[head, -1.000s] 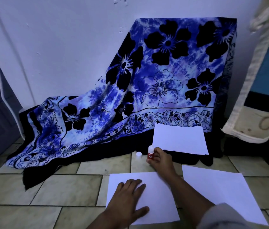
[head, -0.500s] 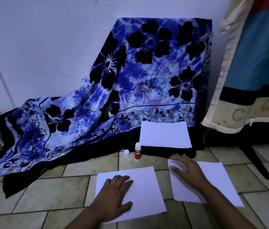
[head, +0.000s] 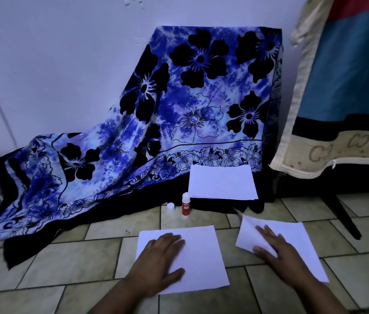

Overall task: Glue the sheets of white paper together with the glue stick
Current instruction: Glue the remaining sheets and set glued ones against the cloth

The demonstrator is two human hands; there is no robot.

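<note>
I am at the joining step: the glue stick [head: 185, 204] stands upright and uncapped on the tiled floor [head: 70, 264], its white cap [head: 170, 206] just beside it on its left, and neither of my hands is on it. My left hand [head: 158, 259] lies flat on the left sheet [head: 204, 261], fingers straight and spread, pressing it to the tiles and gripping nothing. My right hand [head: 278, 250] is on the right sheet [head: 301, 243], whose left edge is lifted off the floor. That raised flap sits between my thumb and my nearly straight fingers, so I judge it a light pinch.

The 2 sheets lie near each other but apart, with bare tile between them. I judge the next move is to lift the right sheet, carry it over the left one, line up the edges and press it down while my left hand keeps the lower sheet from sliding. Whether glue is already on the paper I cannot tell. A stack of sheets [head: 222, 184] waits behind the glue stick on the flowered cloth [head: 115, 141].

The red label reads "GLUE STICK"; the brand above is too small to read. The hanging fabric [head: 346, 87] carries looped, C-like marks I cannot read for certain
</note>
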